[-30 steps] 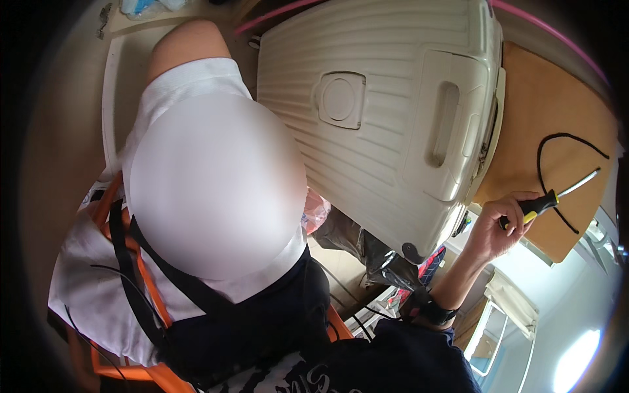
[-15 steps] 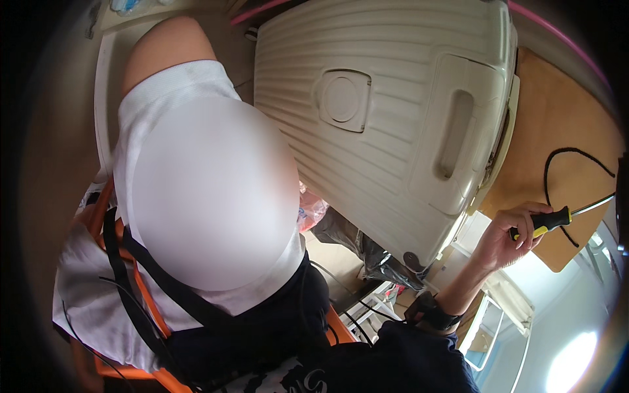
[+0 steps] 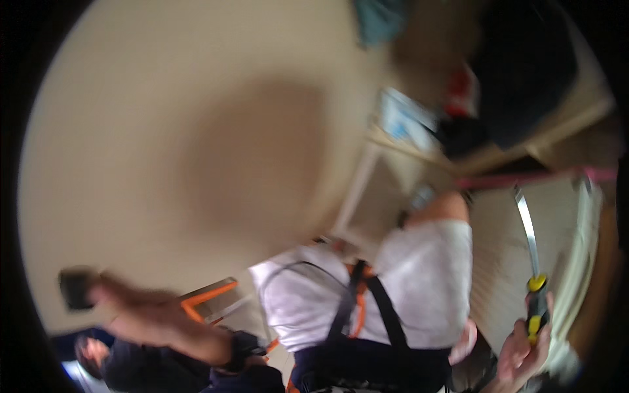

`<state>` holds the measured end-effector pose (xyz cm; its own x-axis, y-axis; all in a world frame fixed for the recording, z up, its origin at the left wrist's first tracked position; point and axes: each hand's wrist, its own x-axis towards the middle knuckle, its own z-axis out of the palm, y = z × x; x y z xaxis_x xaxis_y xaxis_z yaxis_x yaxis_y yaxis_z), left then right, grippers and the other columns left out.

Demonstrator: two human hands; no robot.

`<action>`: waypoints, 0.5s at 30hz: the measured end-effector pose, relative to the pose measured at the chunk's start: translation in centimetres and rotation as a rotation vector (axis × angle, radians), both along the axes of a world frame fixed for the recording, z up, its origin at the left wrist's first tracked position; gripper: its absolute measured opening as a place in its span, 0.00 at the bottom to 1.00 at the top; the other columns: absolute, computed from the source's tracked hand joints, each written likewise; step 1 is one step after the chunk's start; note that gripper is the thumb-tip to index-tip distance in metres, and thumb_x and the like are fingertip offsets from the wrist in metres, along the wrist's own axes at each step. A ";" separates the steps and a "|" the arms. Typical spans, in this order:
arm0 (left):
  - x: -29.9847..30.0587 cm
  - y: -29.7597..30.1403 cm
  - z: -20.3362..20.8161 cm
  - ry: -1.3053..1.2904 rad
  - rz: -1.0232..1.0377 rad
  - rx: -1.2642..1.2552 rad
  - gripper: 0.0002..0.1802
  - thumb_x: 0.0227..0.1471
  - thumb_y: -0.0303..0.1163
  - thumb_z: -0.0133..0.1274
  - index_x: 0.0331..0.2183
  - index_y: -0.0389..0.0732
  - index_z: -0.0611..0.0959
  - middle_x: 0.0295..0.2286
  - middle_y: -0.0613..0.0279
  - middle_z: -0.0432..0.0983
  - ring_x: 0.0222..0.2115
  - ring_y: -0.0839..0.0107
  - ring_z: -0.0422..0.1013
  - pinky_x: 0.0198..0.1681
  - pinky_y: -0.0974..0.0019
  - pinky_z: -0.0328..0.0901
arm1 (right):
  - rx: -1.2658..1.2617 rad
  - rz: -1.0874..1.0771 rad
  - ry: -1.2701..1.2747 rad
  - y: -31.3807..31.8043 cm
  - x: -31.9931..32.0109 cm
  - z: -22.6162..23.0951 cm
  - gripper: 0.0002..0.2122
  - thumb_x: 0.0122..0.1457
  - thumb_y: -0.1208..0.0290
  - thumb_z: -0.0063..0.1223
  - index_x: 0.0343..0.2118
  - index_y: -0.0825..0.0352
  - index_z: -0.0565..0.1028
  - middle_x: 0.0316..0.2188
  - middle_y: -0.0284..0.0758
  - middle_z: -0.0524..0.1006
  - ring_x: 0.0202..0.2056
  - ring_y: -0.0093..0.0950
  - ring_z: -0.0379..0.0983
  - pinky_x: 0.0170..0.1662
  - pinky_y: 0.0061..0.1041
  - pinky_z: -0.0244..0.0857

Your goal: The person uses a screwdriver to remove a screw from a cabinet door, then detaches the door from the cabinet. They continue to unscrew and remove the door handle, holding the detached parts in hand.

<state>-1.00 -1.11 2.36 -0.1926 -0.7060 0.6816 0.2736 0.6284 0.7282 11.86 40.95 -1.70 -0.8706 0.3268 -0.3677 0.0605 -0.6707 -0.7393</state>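
My right hand is wrapped round the black-and-yellow handle of a screwdriver at the lower right. Its long metal blade points upward, in front of an off-white ribbed suitcase. On the far left, my left hand is stretched out and smeared by motion. A small black block-like object shows at its fingertips and seems held there; its kind cannot be made out. A dark band circles my left wrist. My lap, in white shorts, lies between the two hands.
A beige wall fills the upper left. At the upper right a ledge bears a white-and-blue packet and dark cloth. An orange frame stands beside my left arm. Part of another person shows at the lower left.
The view has swung left, bringing the wall and my left arm into sight. The screwdriver, still in my right hand, now points upward instead of rightward.
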 end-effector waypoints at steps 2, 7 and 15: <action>-0.1 0.8 1.3 0.039 -0.330 0.019 0.17 0.48 0.32 0.59 0.38 0.33 0.75 0.31 0.62 0.73 0.27 0.76 0.69 0.32 0.74 0.66 | 0.723 0.157 0.003 -3.6 -1.9 0.2 0.16 0.55 0.78 0.44 0.49 0.71 0.65 0.31 0.42 0.70 0.20 0.19 0.61 0.21 0.13 0.55; -0.6 0.7 3.0 -0.071 -0.352 -0.220 0.24 0.45 0.30 0.60 0.44 0.34 0.72 0.34 0.62 0.72 0.31 0.71 0.70 0.34 0.71 0.66 | 0.422 0.257 0.098 -9.2 -4.9 3.4 0.16 0.58 0.65 0.44 0.42 0.74 0.68 0.24 0.32 0.69 0.19 0.19 0.63 0.21 0.15 0.57; -0.8 2.8 1.1 -0.129 -0.343 0.329 0.22 0.47 0.39 0.57 0.40 0.33 0.76 0.33 0.56 0.75 0.31 0.65 0.72 0.33 0.65 0.68 | 0.529 0.574 0.544 -11.9 -6.1 -0.2 0.19 0.47 0.83 0.56 0.44 0.70 0.69 0.42 0.38 0.73 0.43 0.29 0.72 0.47 0.25 0.65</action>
<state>-1.83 1.68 3.46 -0.5200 -0.7609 0.3882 0.3195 0.2482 0.9145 5.73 29.05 -1.87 -0.9581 -0.1957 0.2091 -0.1659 -0.2157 -0.9623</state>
